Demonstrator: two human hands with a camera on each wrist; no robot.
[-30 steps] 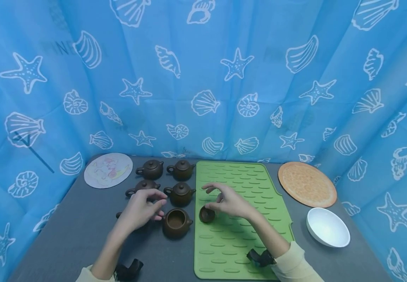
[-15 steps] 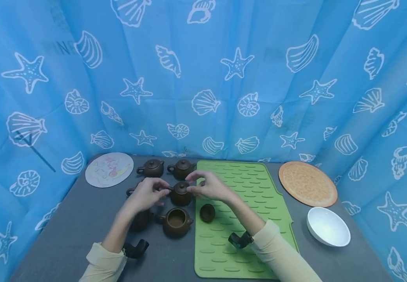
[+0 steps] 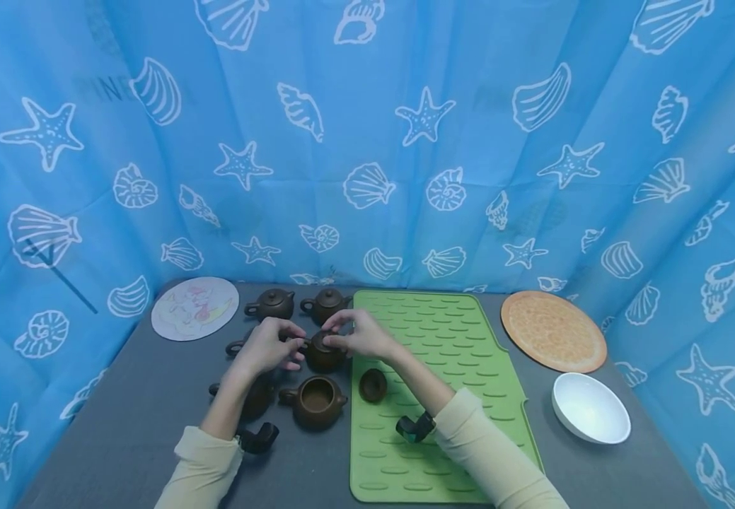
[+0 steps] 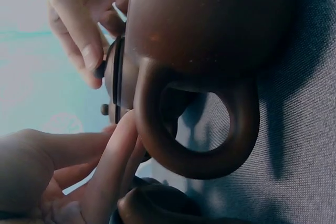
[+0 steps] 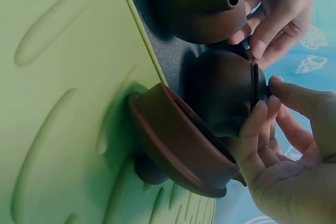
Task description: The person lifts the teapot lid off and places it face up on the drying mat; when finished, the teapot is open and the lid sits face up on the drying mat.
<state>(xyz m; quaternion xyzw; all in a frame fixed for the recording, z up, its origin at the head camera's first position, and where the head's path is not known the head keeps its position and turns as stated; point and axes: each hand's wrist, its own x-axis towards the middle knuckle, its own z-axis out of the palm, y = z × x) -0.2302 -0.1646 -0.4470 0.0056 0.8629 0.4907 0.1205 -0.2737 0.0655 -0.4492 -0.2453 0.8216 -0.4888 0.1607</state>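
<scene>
My left hand (image 3: 271,346) pinches the handle side of a dark brown teapot (image 3: 325,357), second from the back in the right column. With thumb and fingers my right hand (image 3: 363,336) pinches the knob of that teapot's lid (image 5: 256,85), which sits on the pot. In front of it stands a lidless teapot (image 3: 317,404), its looped handle (image 4: 241,124) large in the left wrist view. That handle overlaps my left fingertips there. A loose lid (image 3: 373,385) lies upside down on the green mat (image 3: 431,396), to the right of the lidless pot.
Two lidded teapots stand behind, a left one (image 3: 273,304) and a right one (image 3: 327,305). More teapots (image 3: 257,401) are partly hidden under my left arm. A pale round mat (image 3: 195,308) lies back left; a tan round mat (image 3: 554,332) and white bowl (image 3: 590,408) are right.
My right hand has left the loose lid on the green mat and moved back left to the middle teapot's lid. My left hand has moved slightly right to that pot's handle.
</scene>
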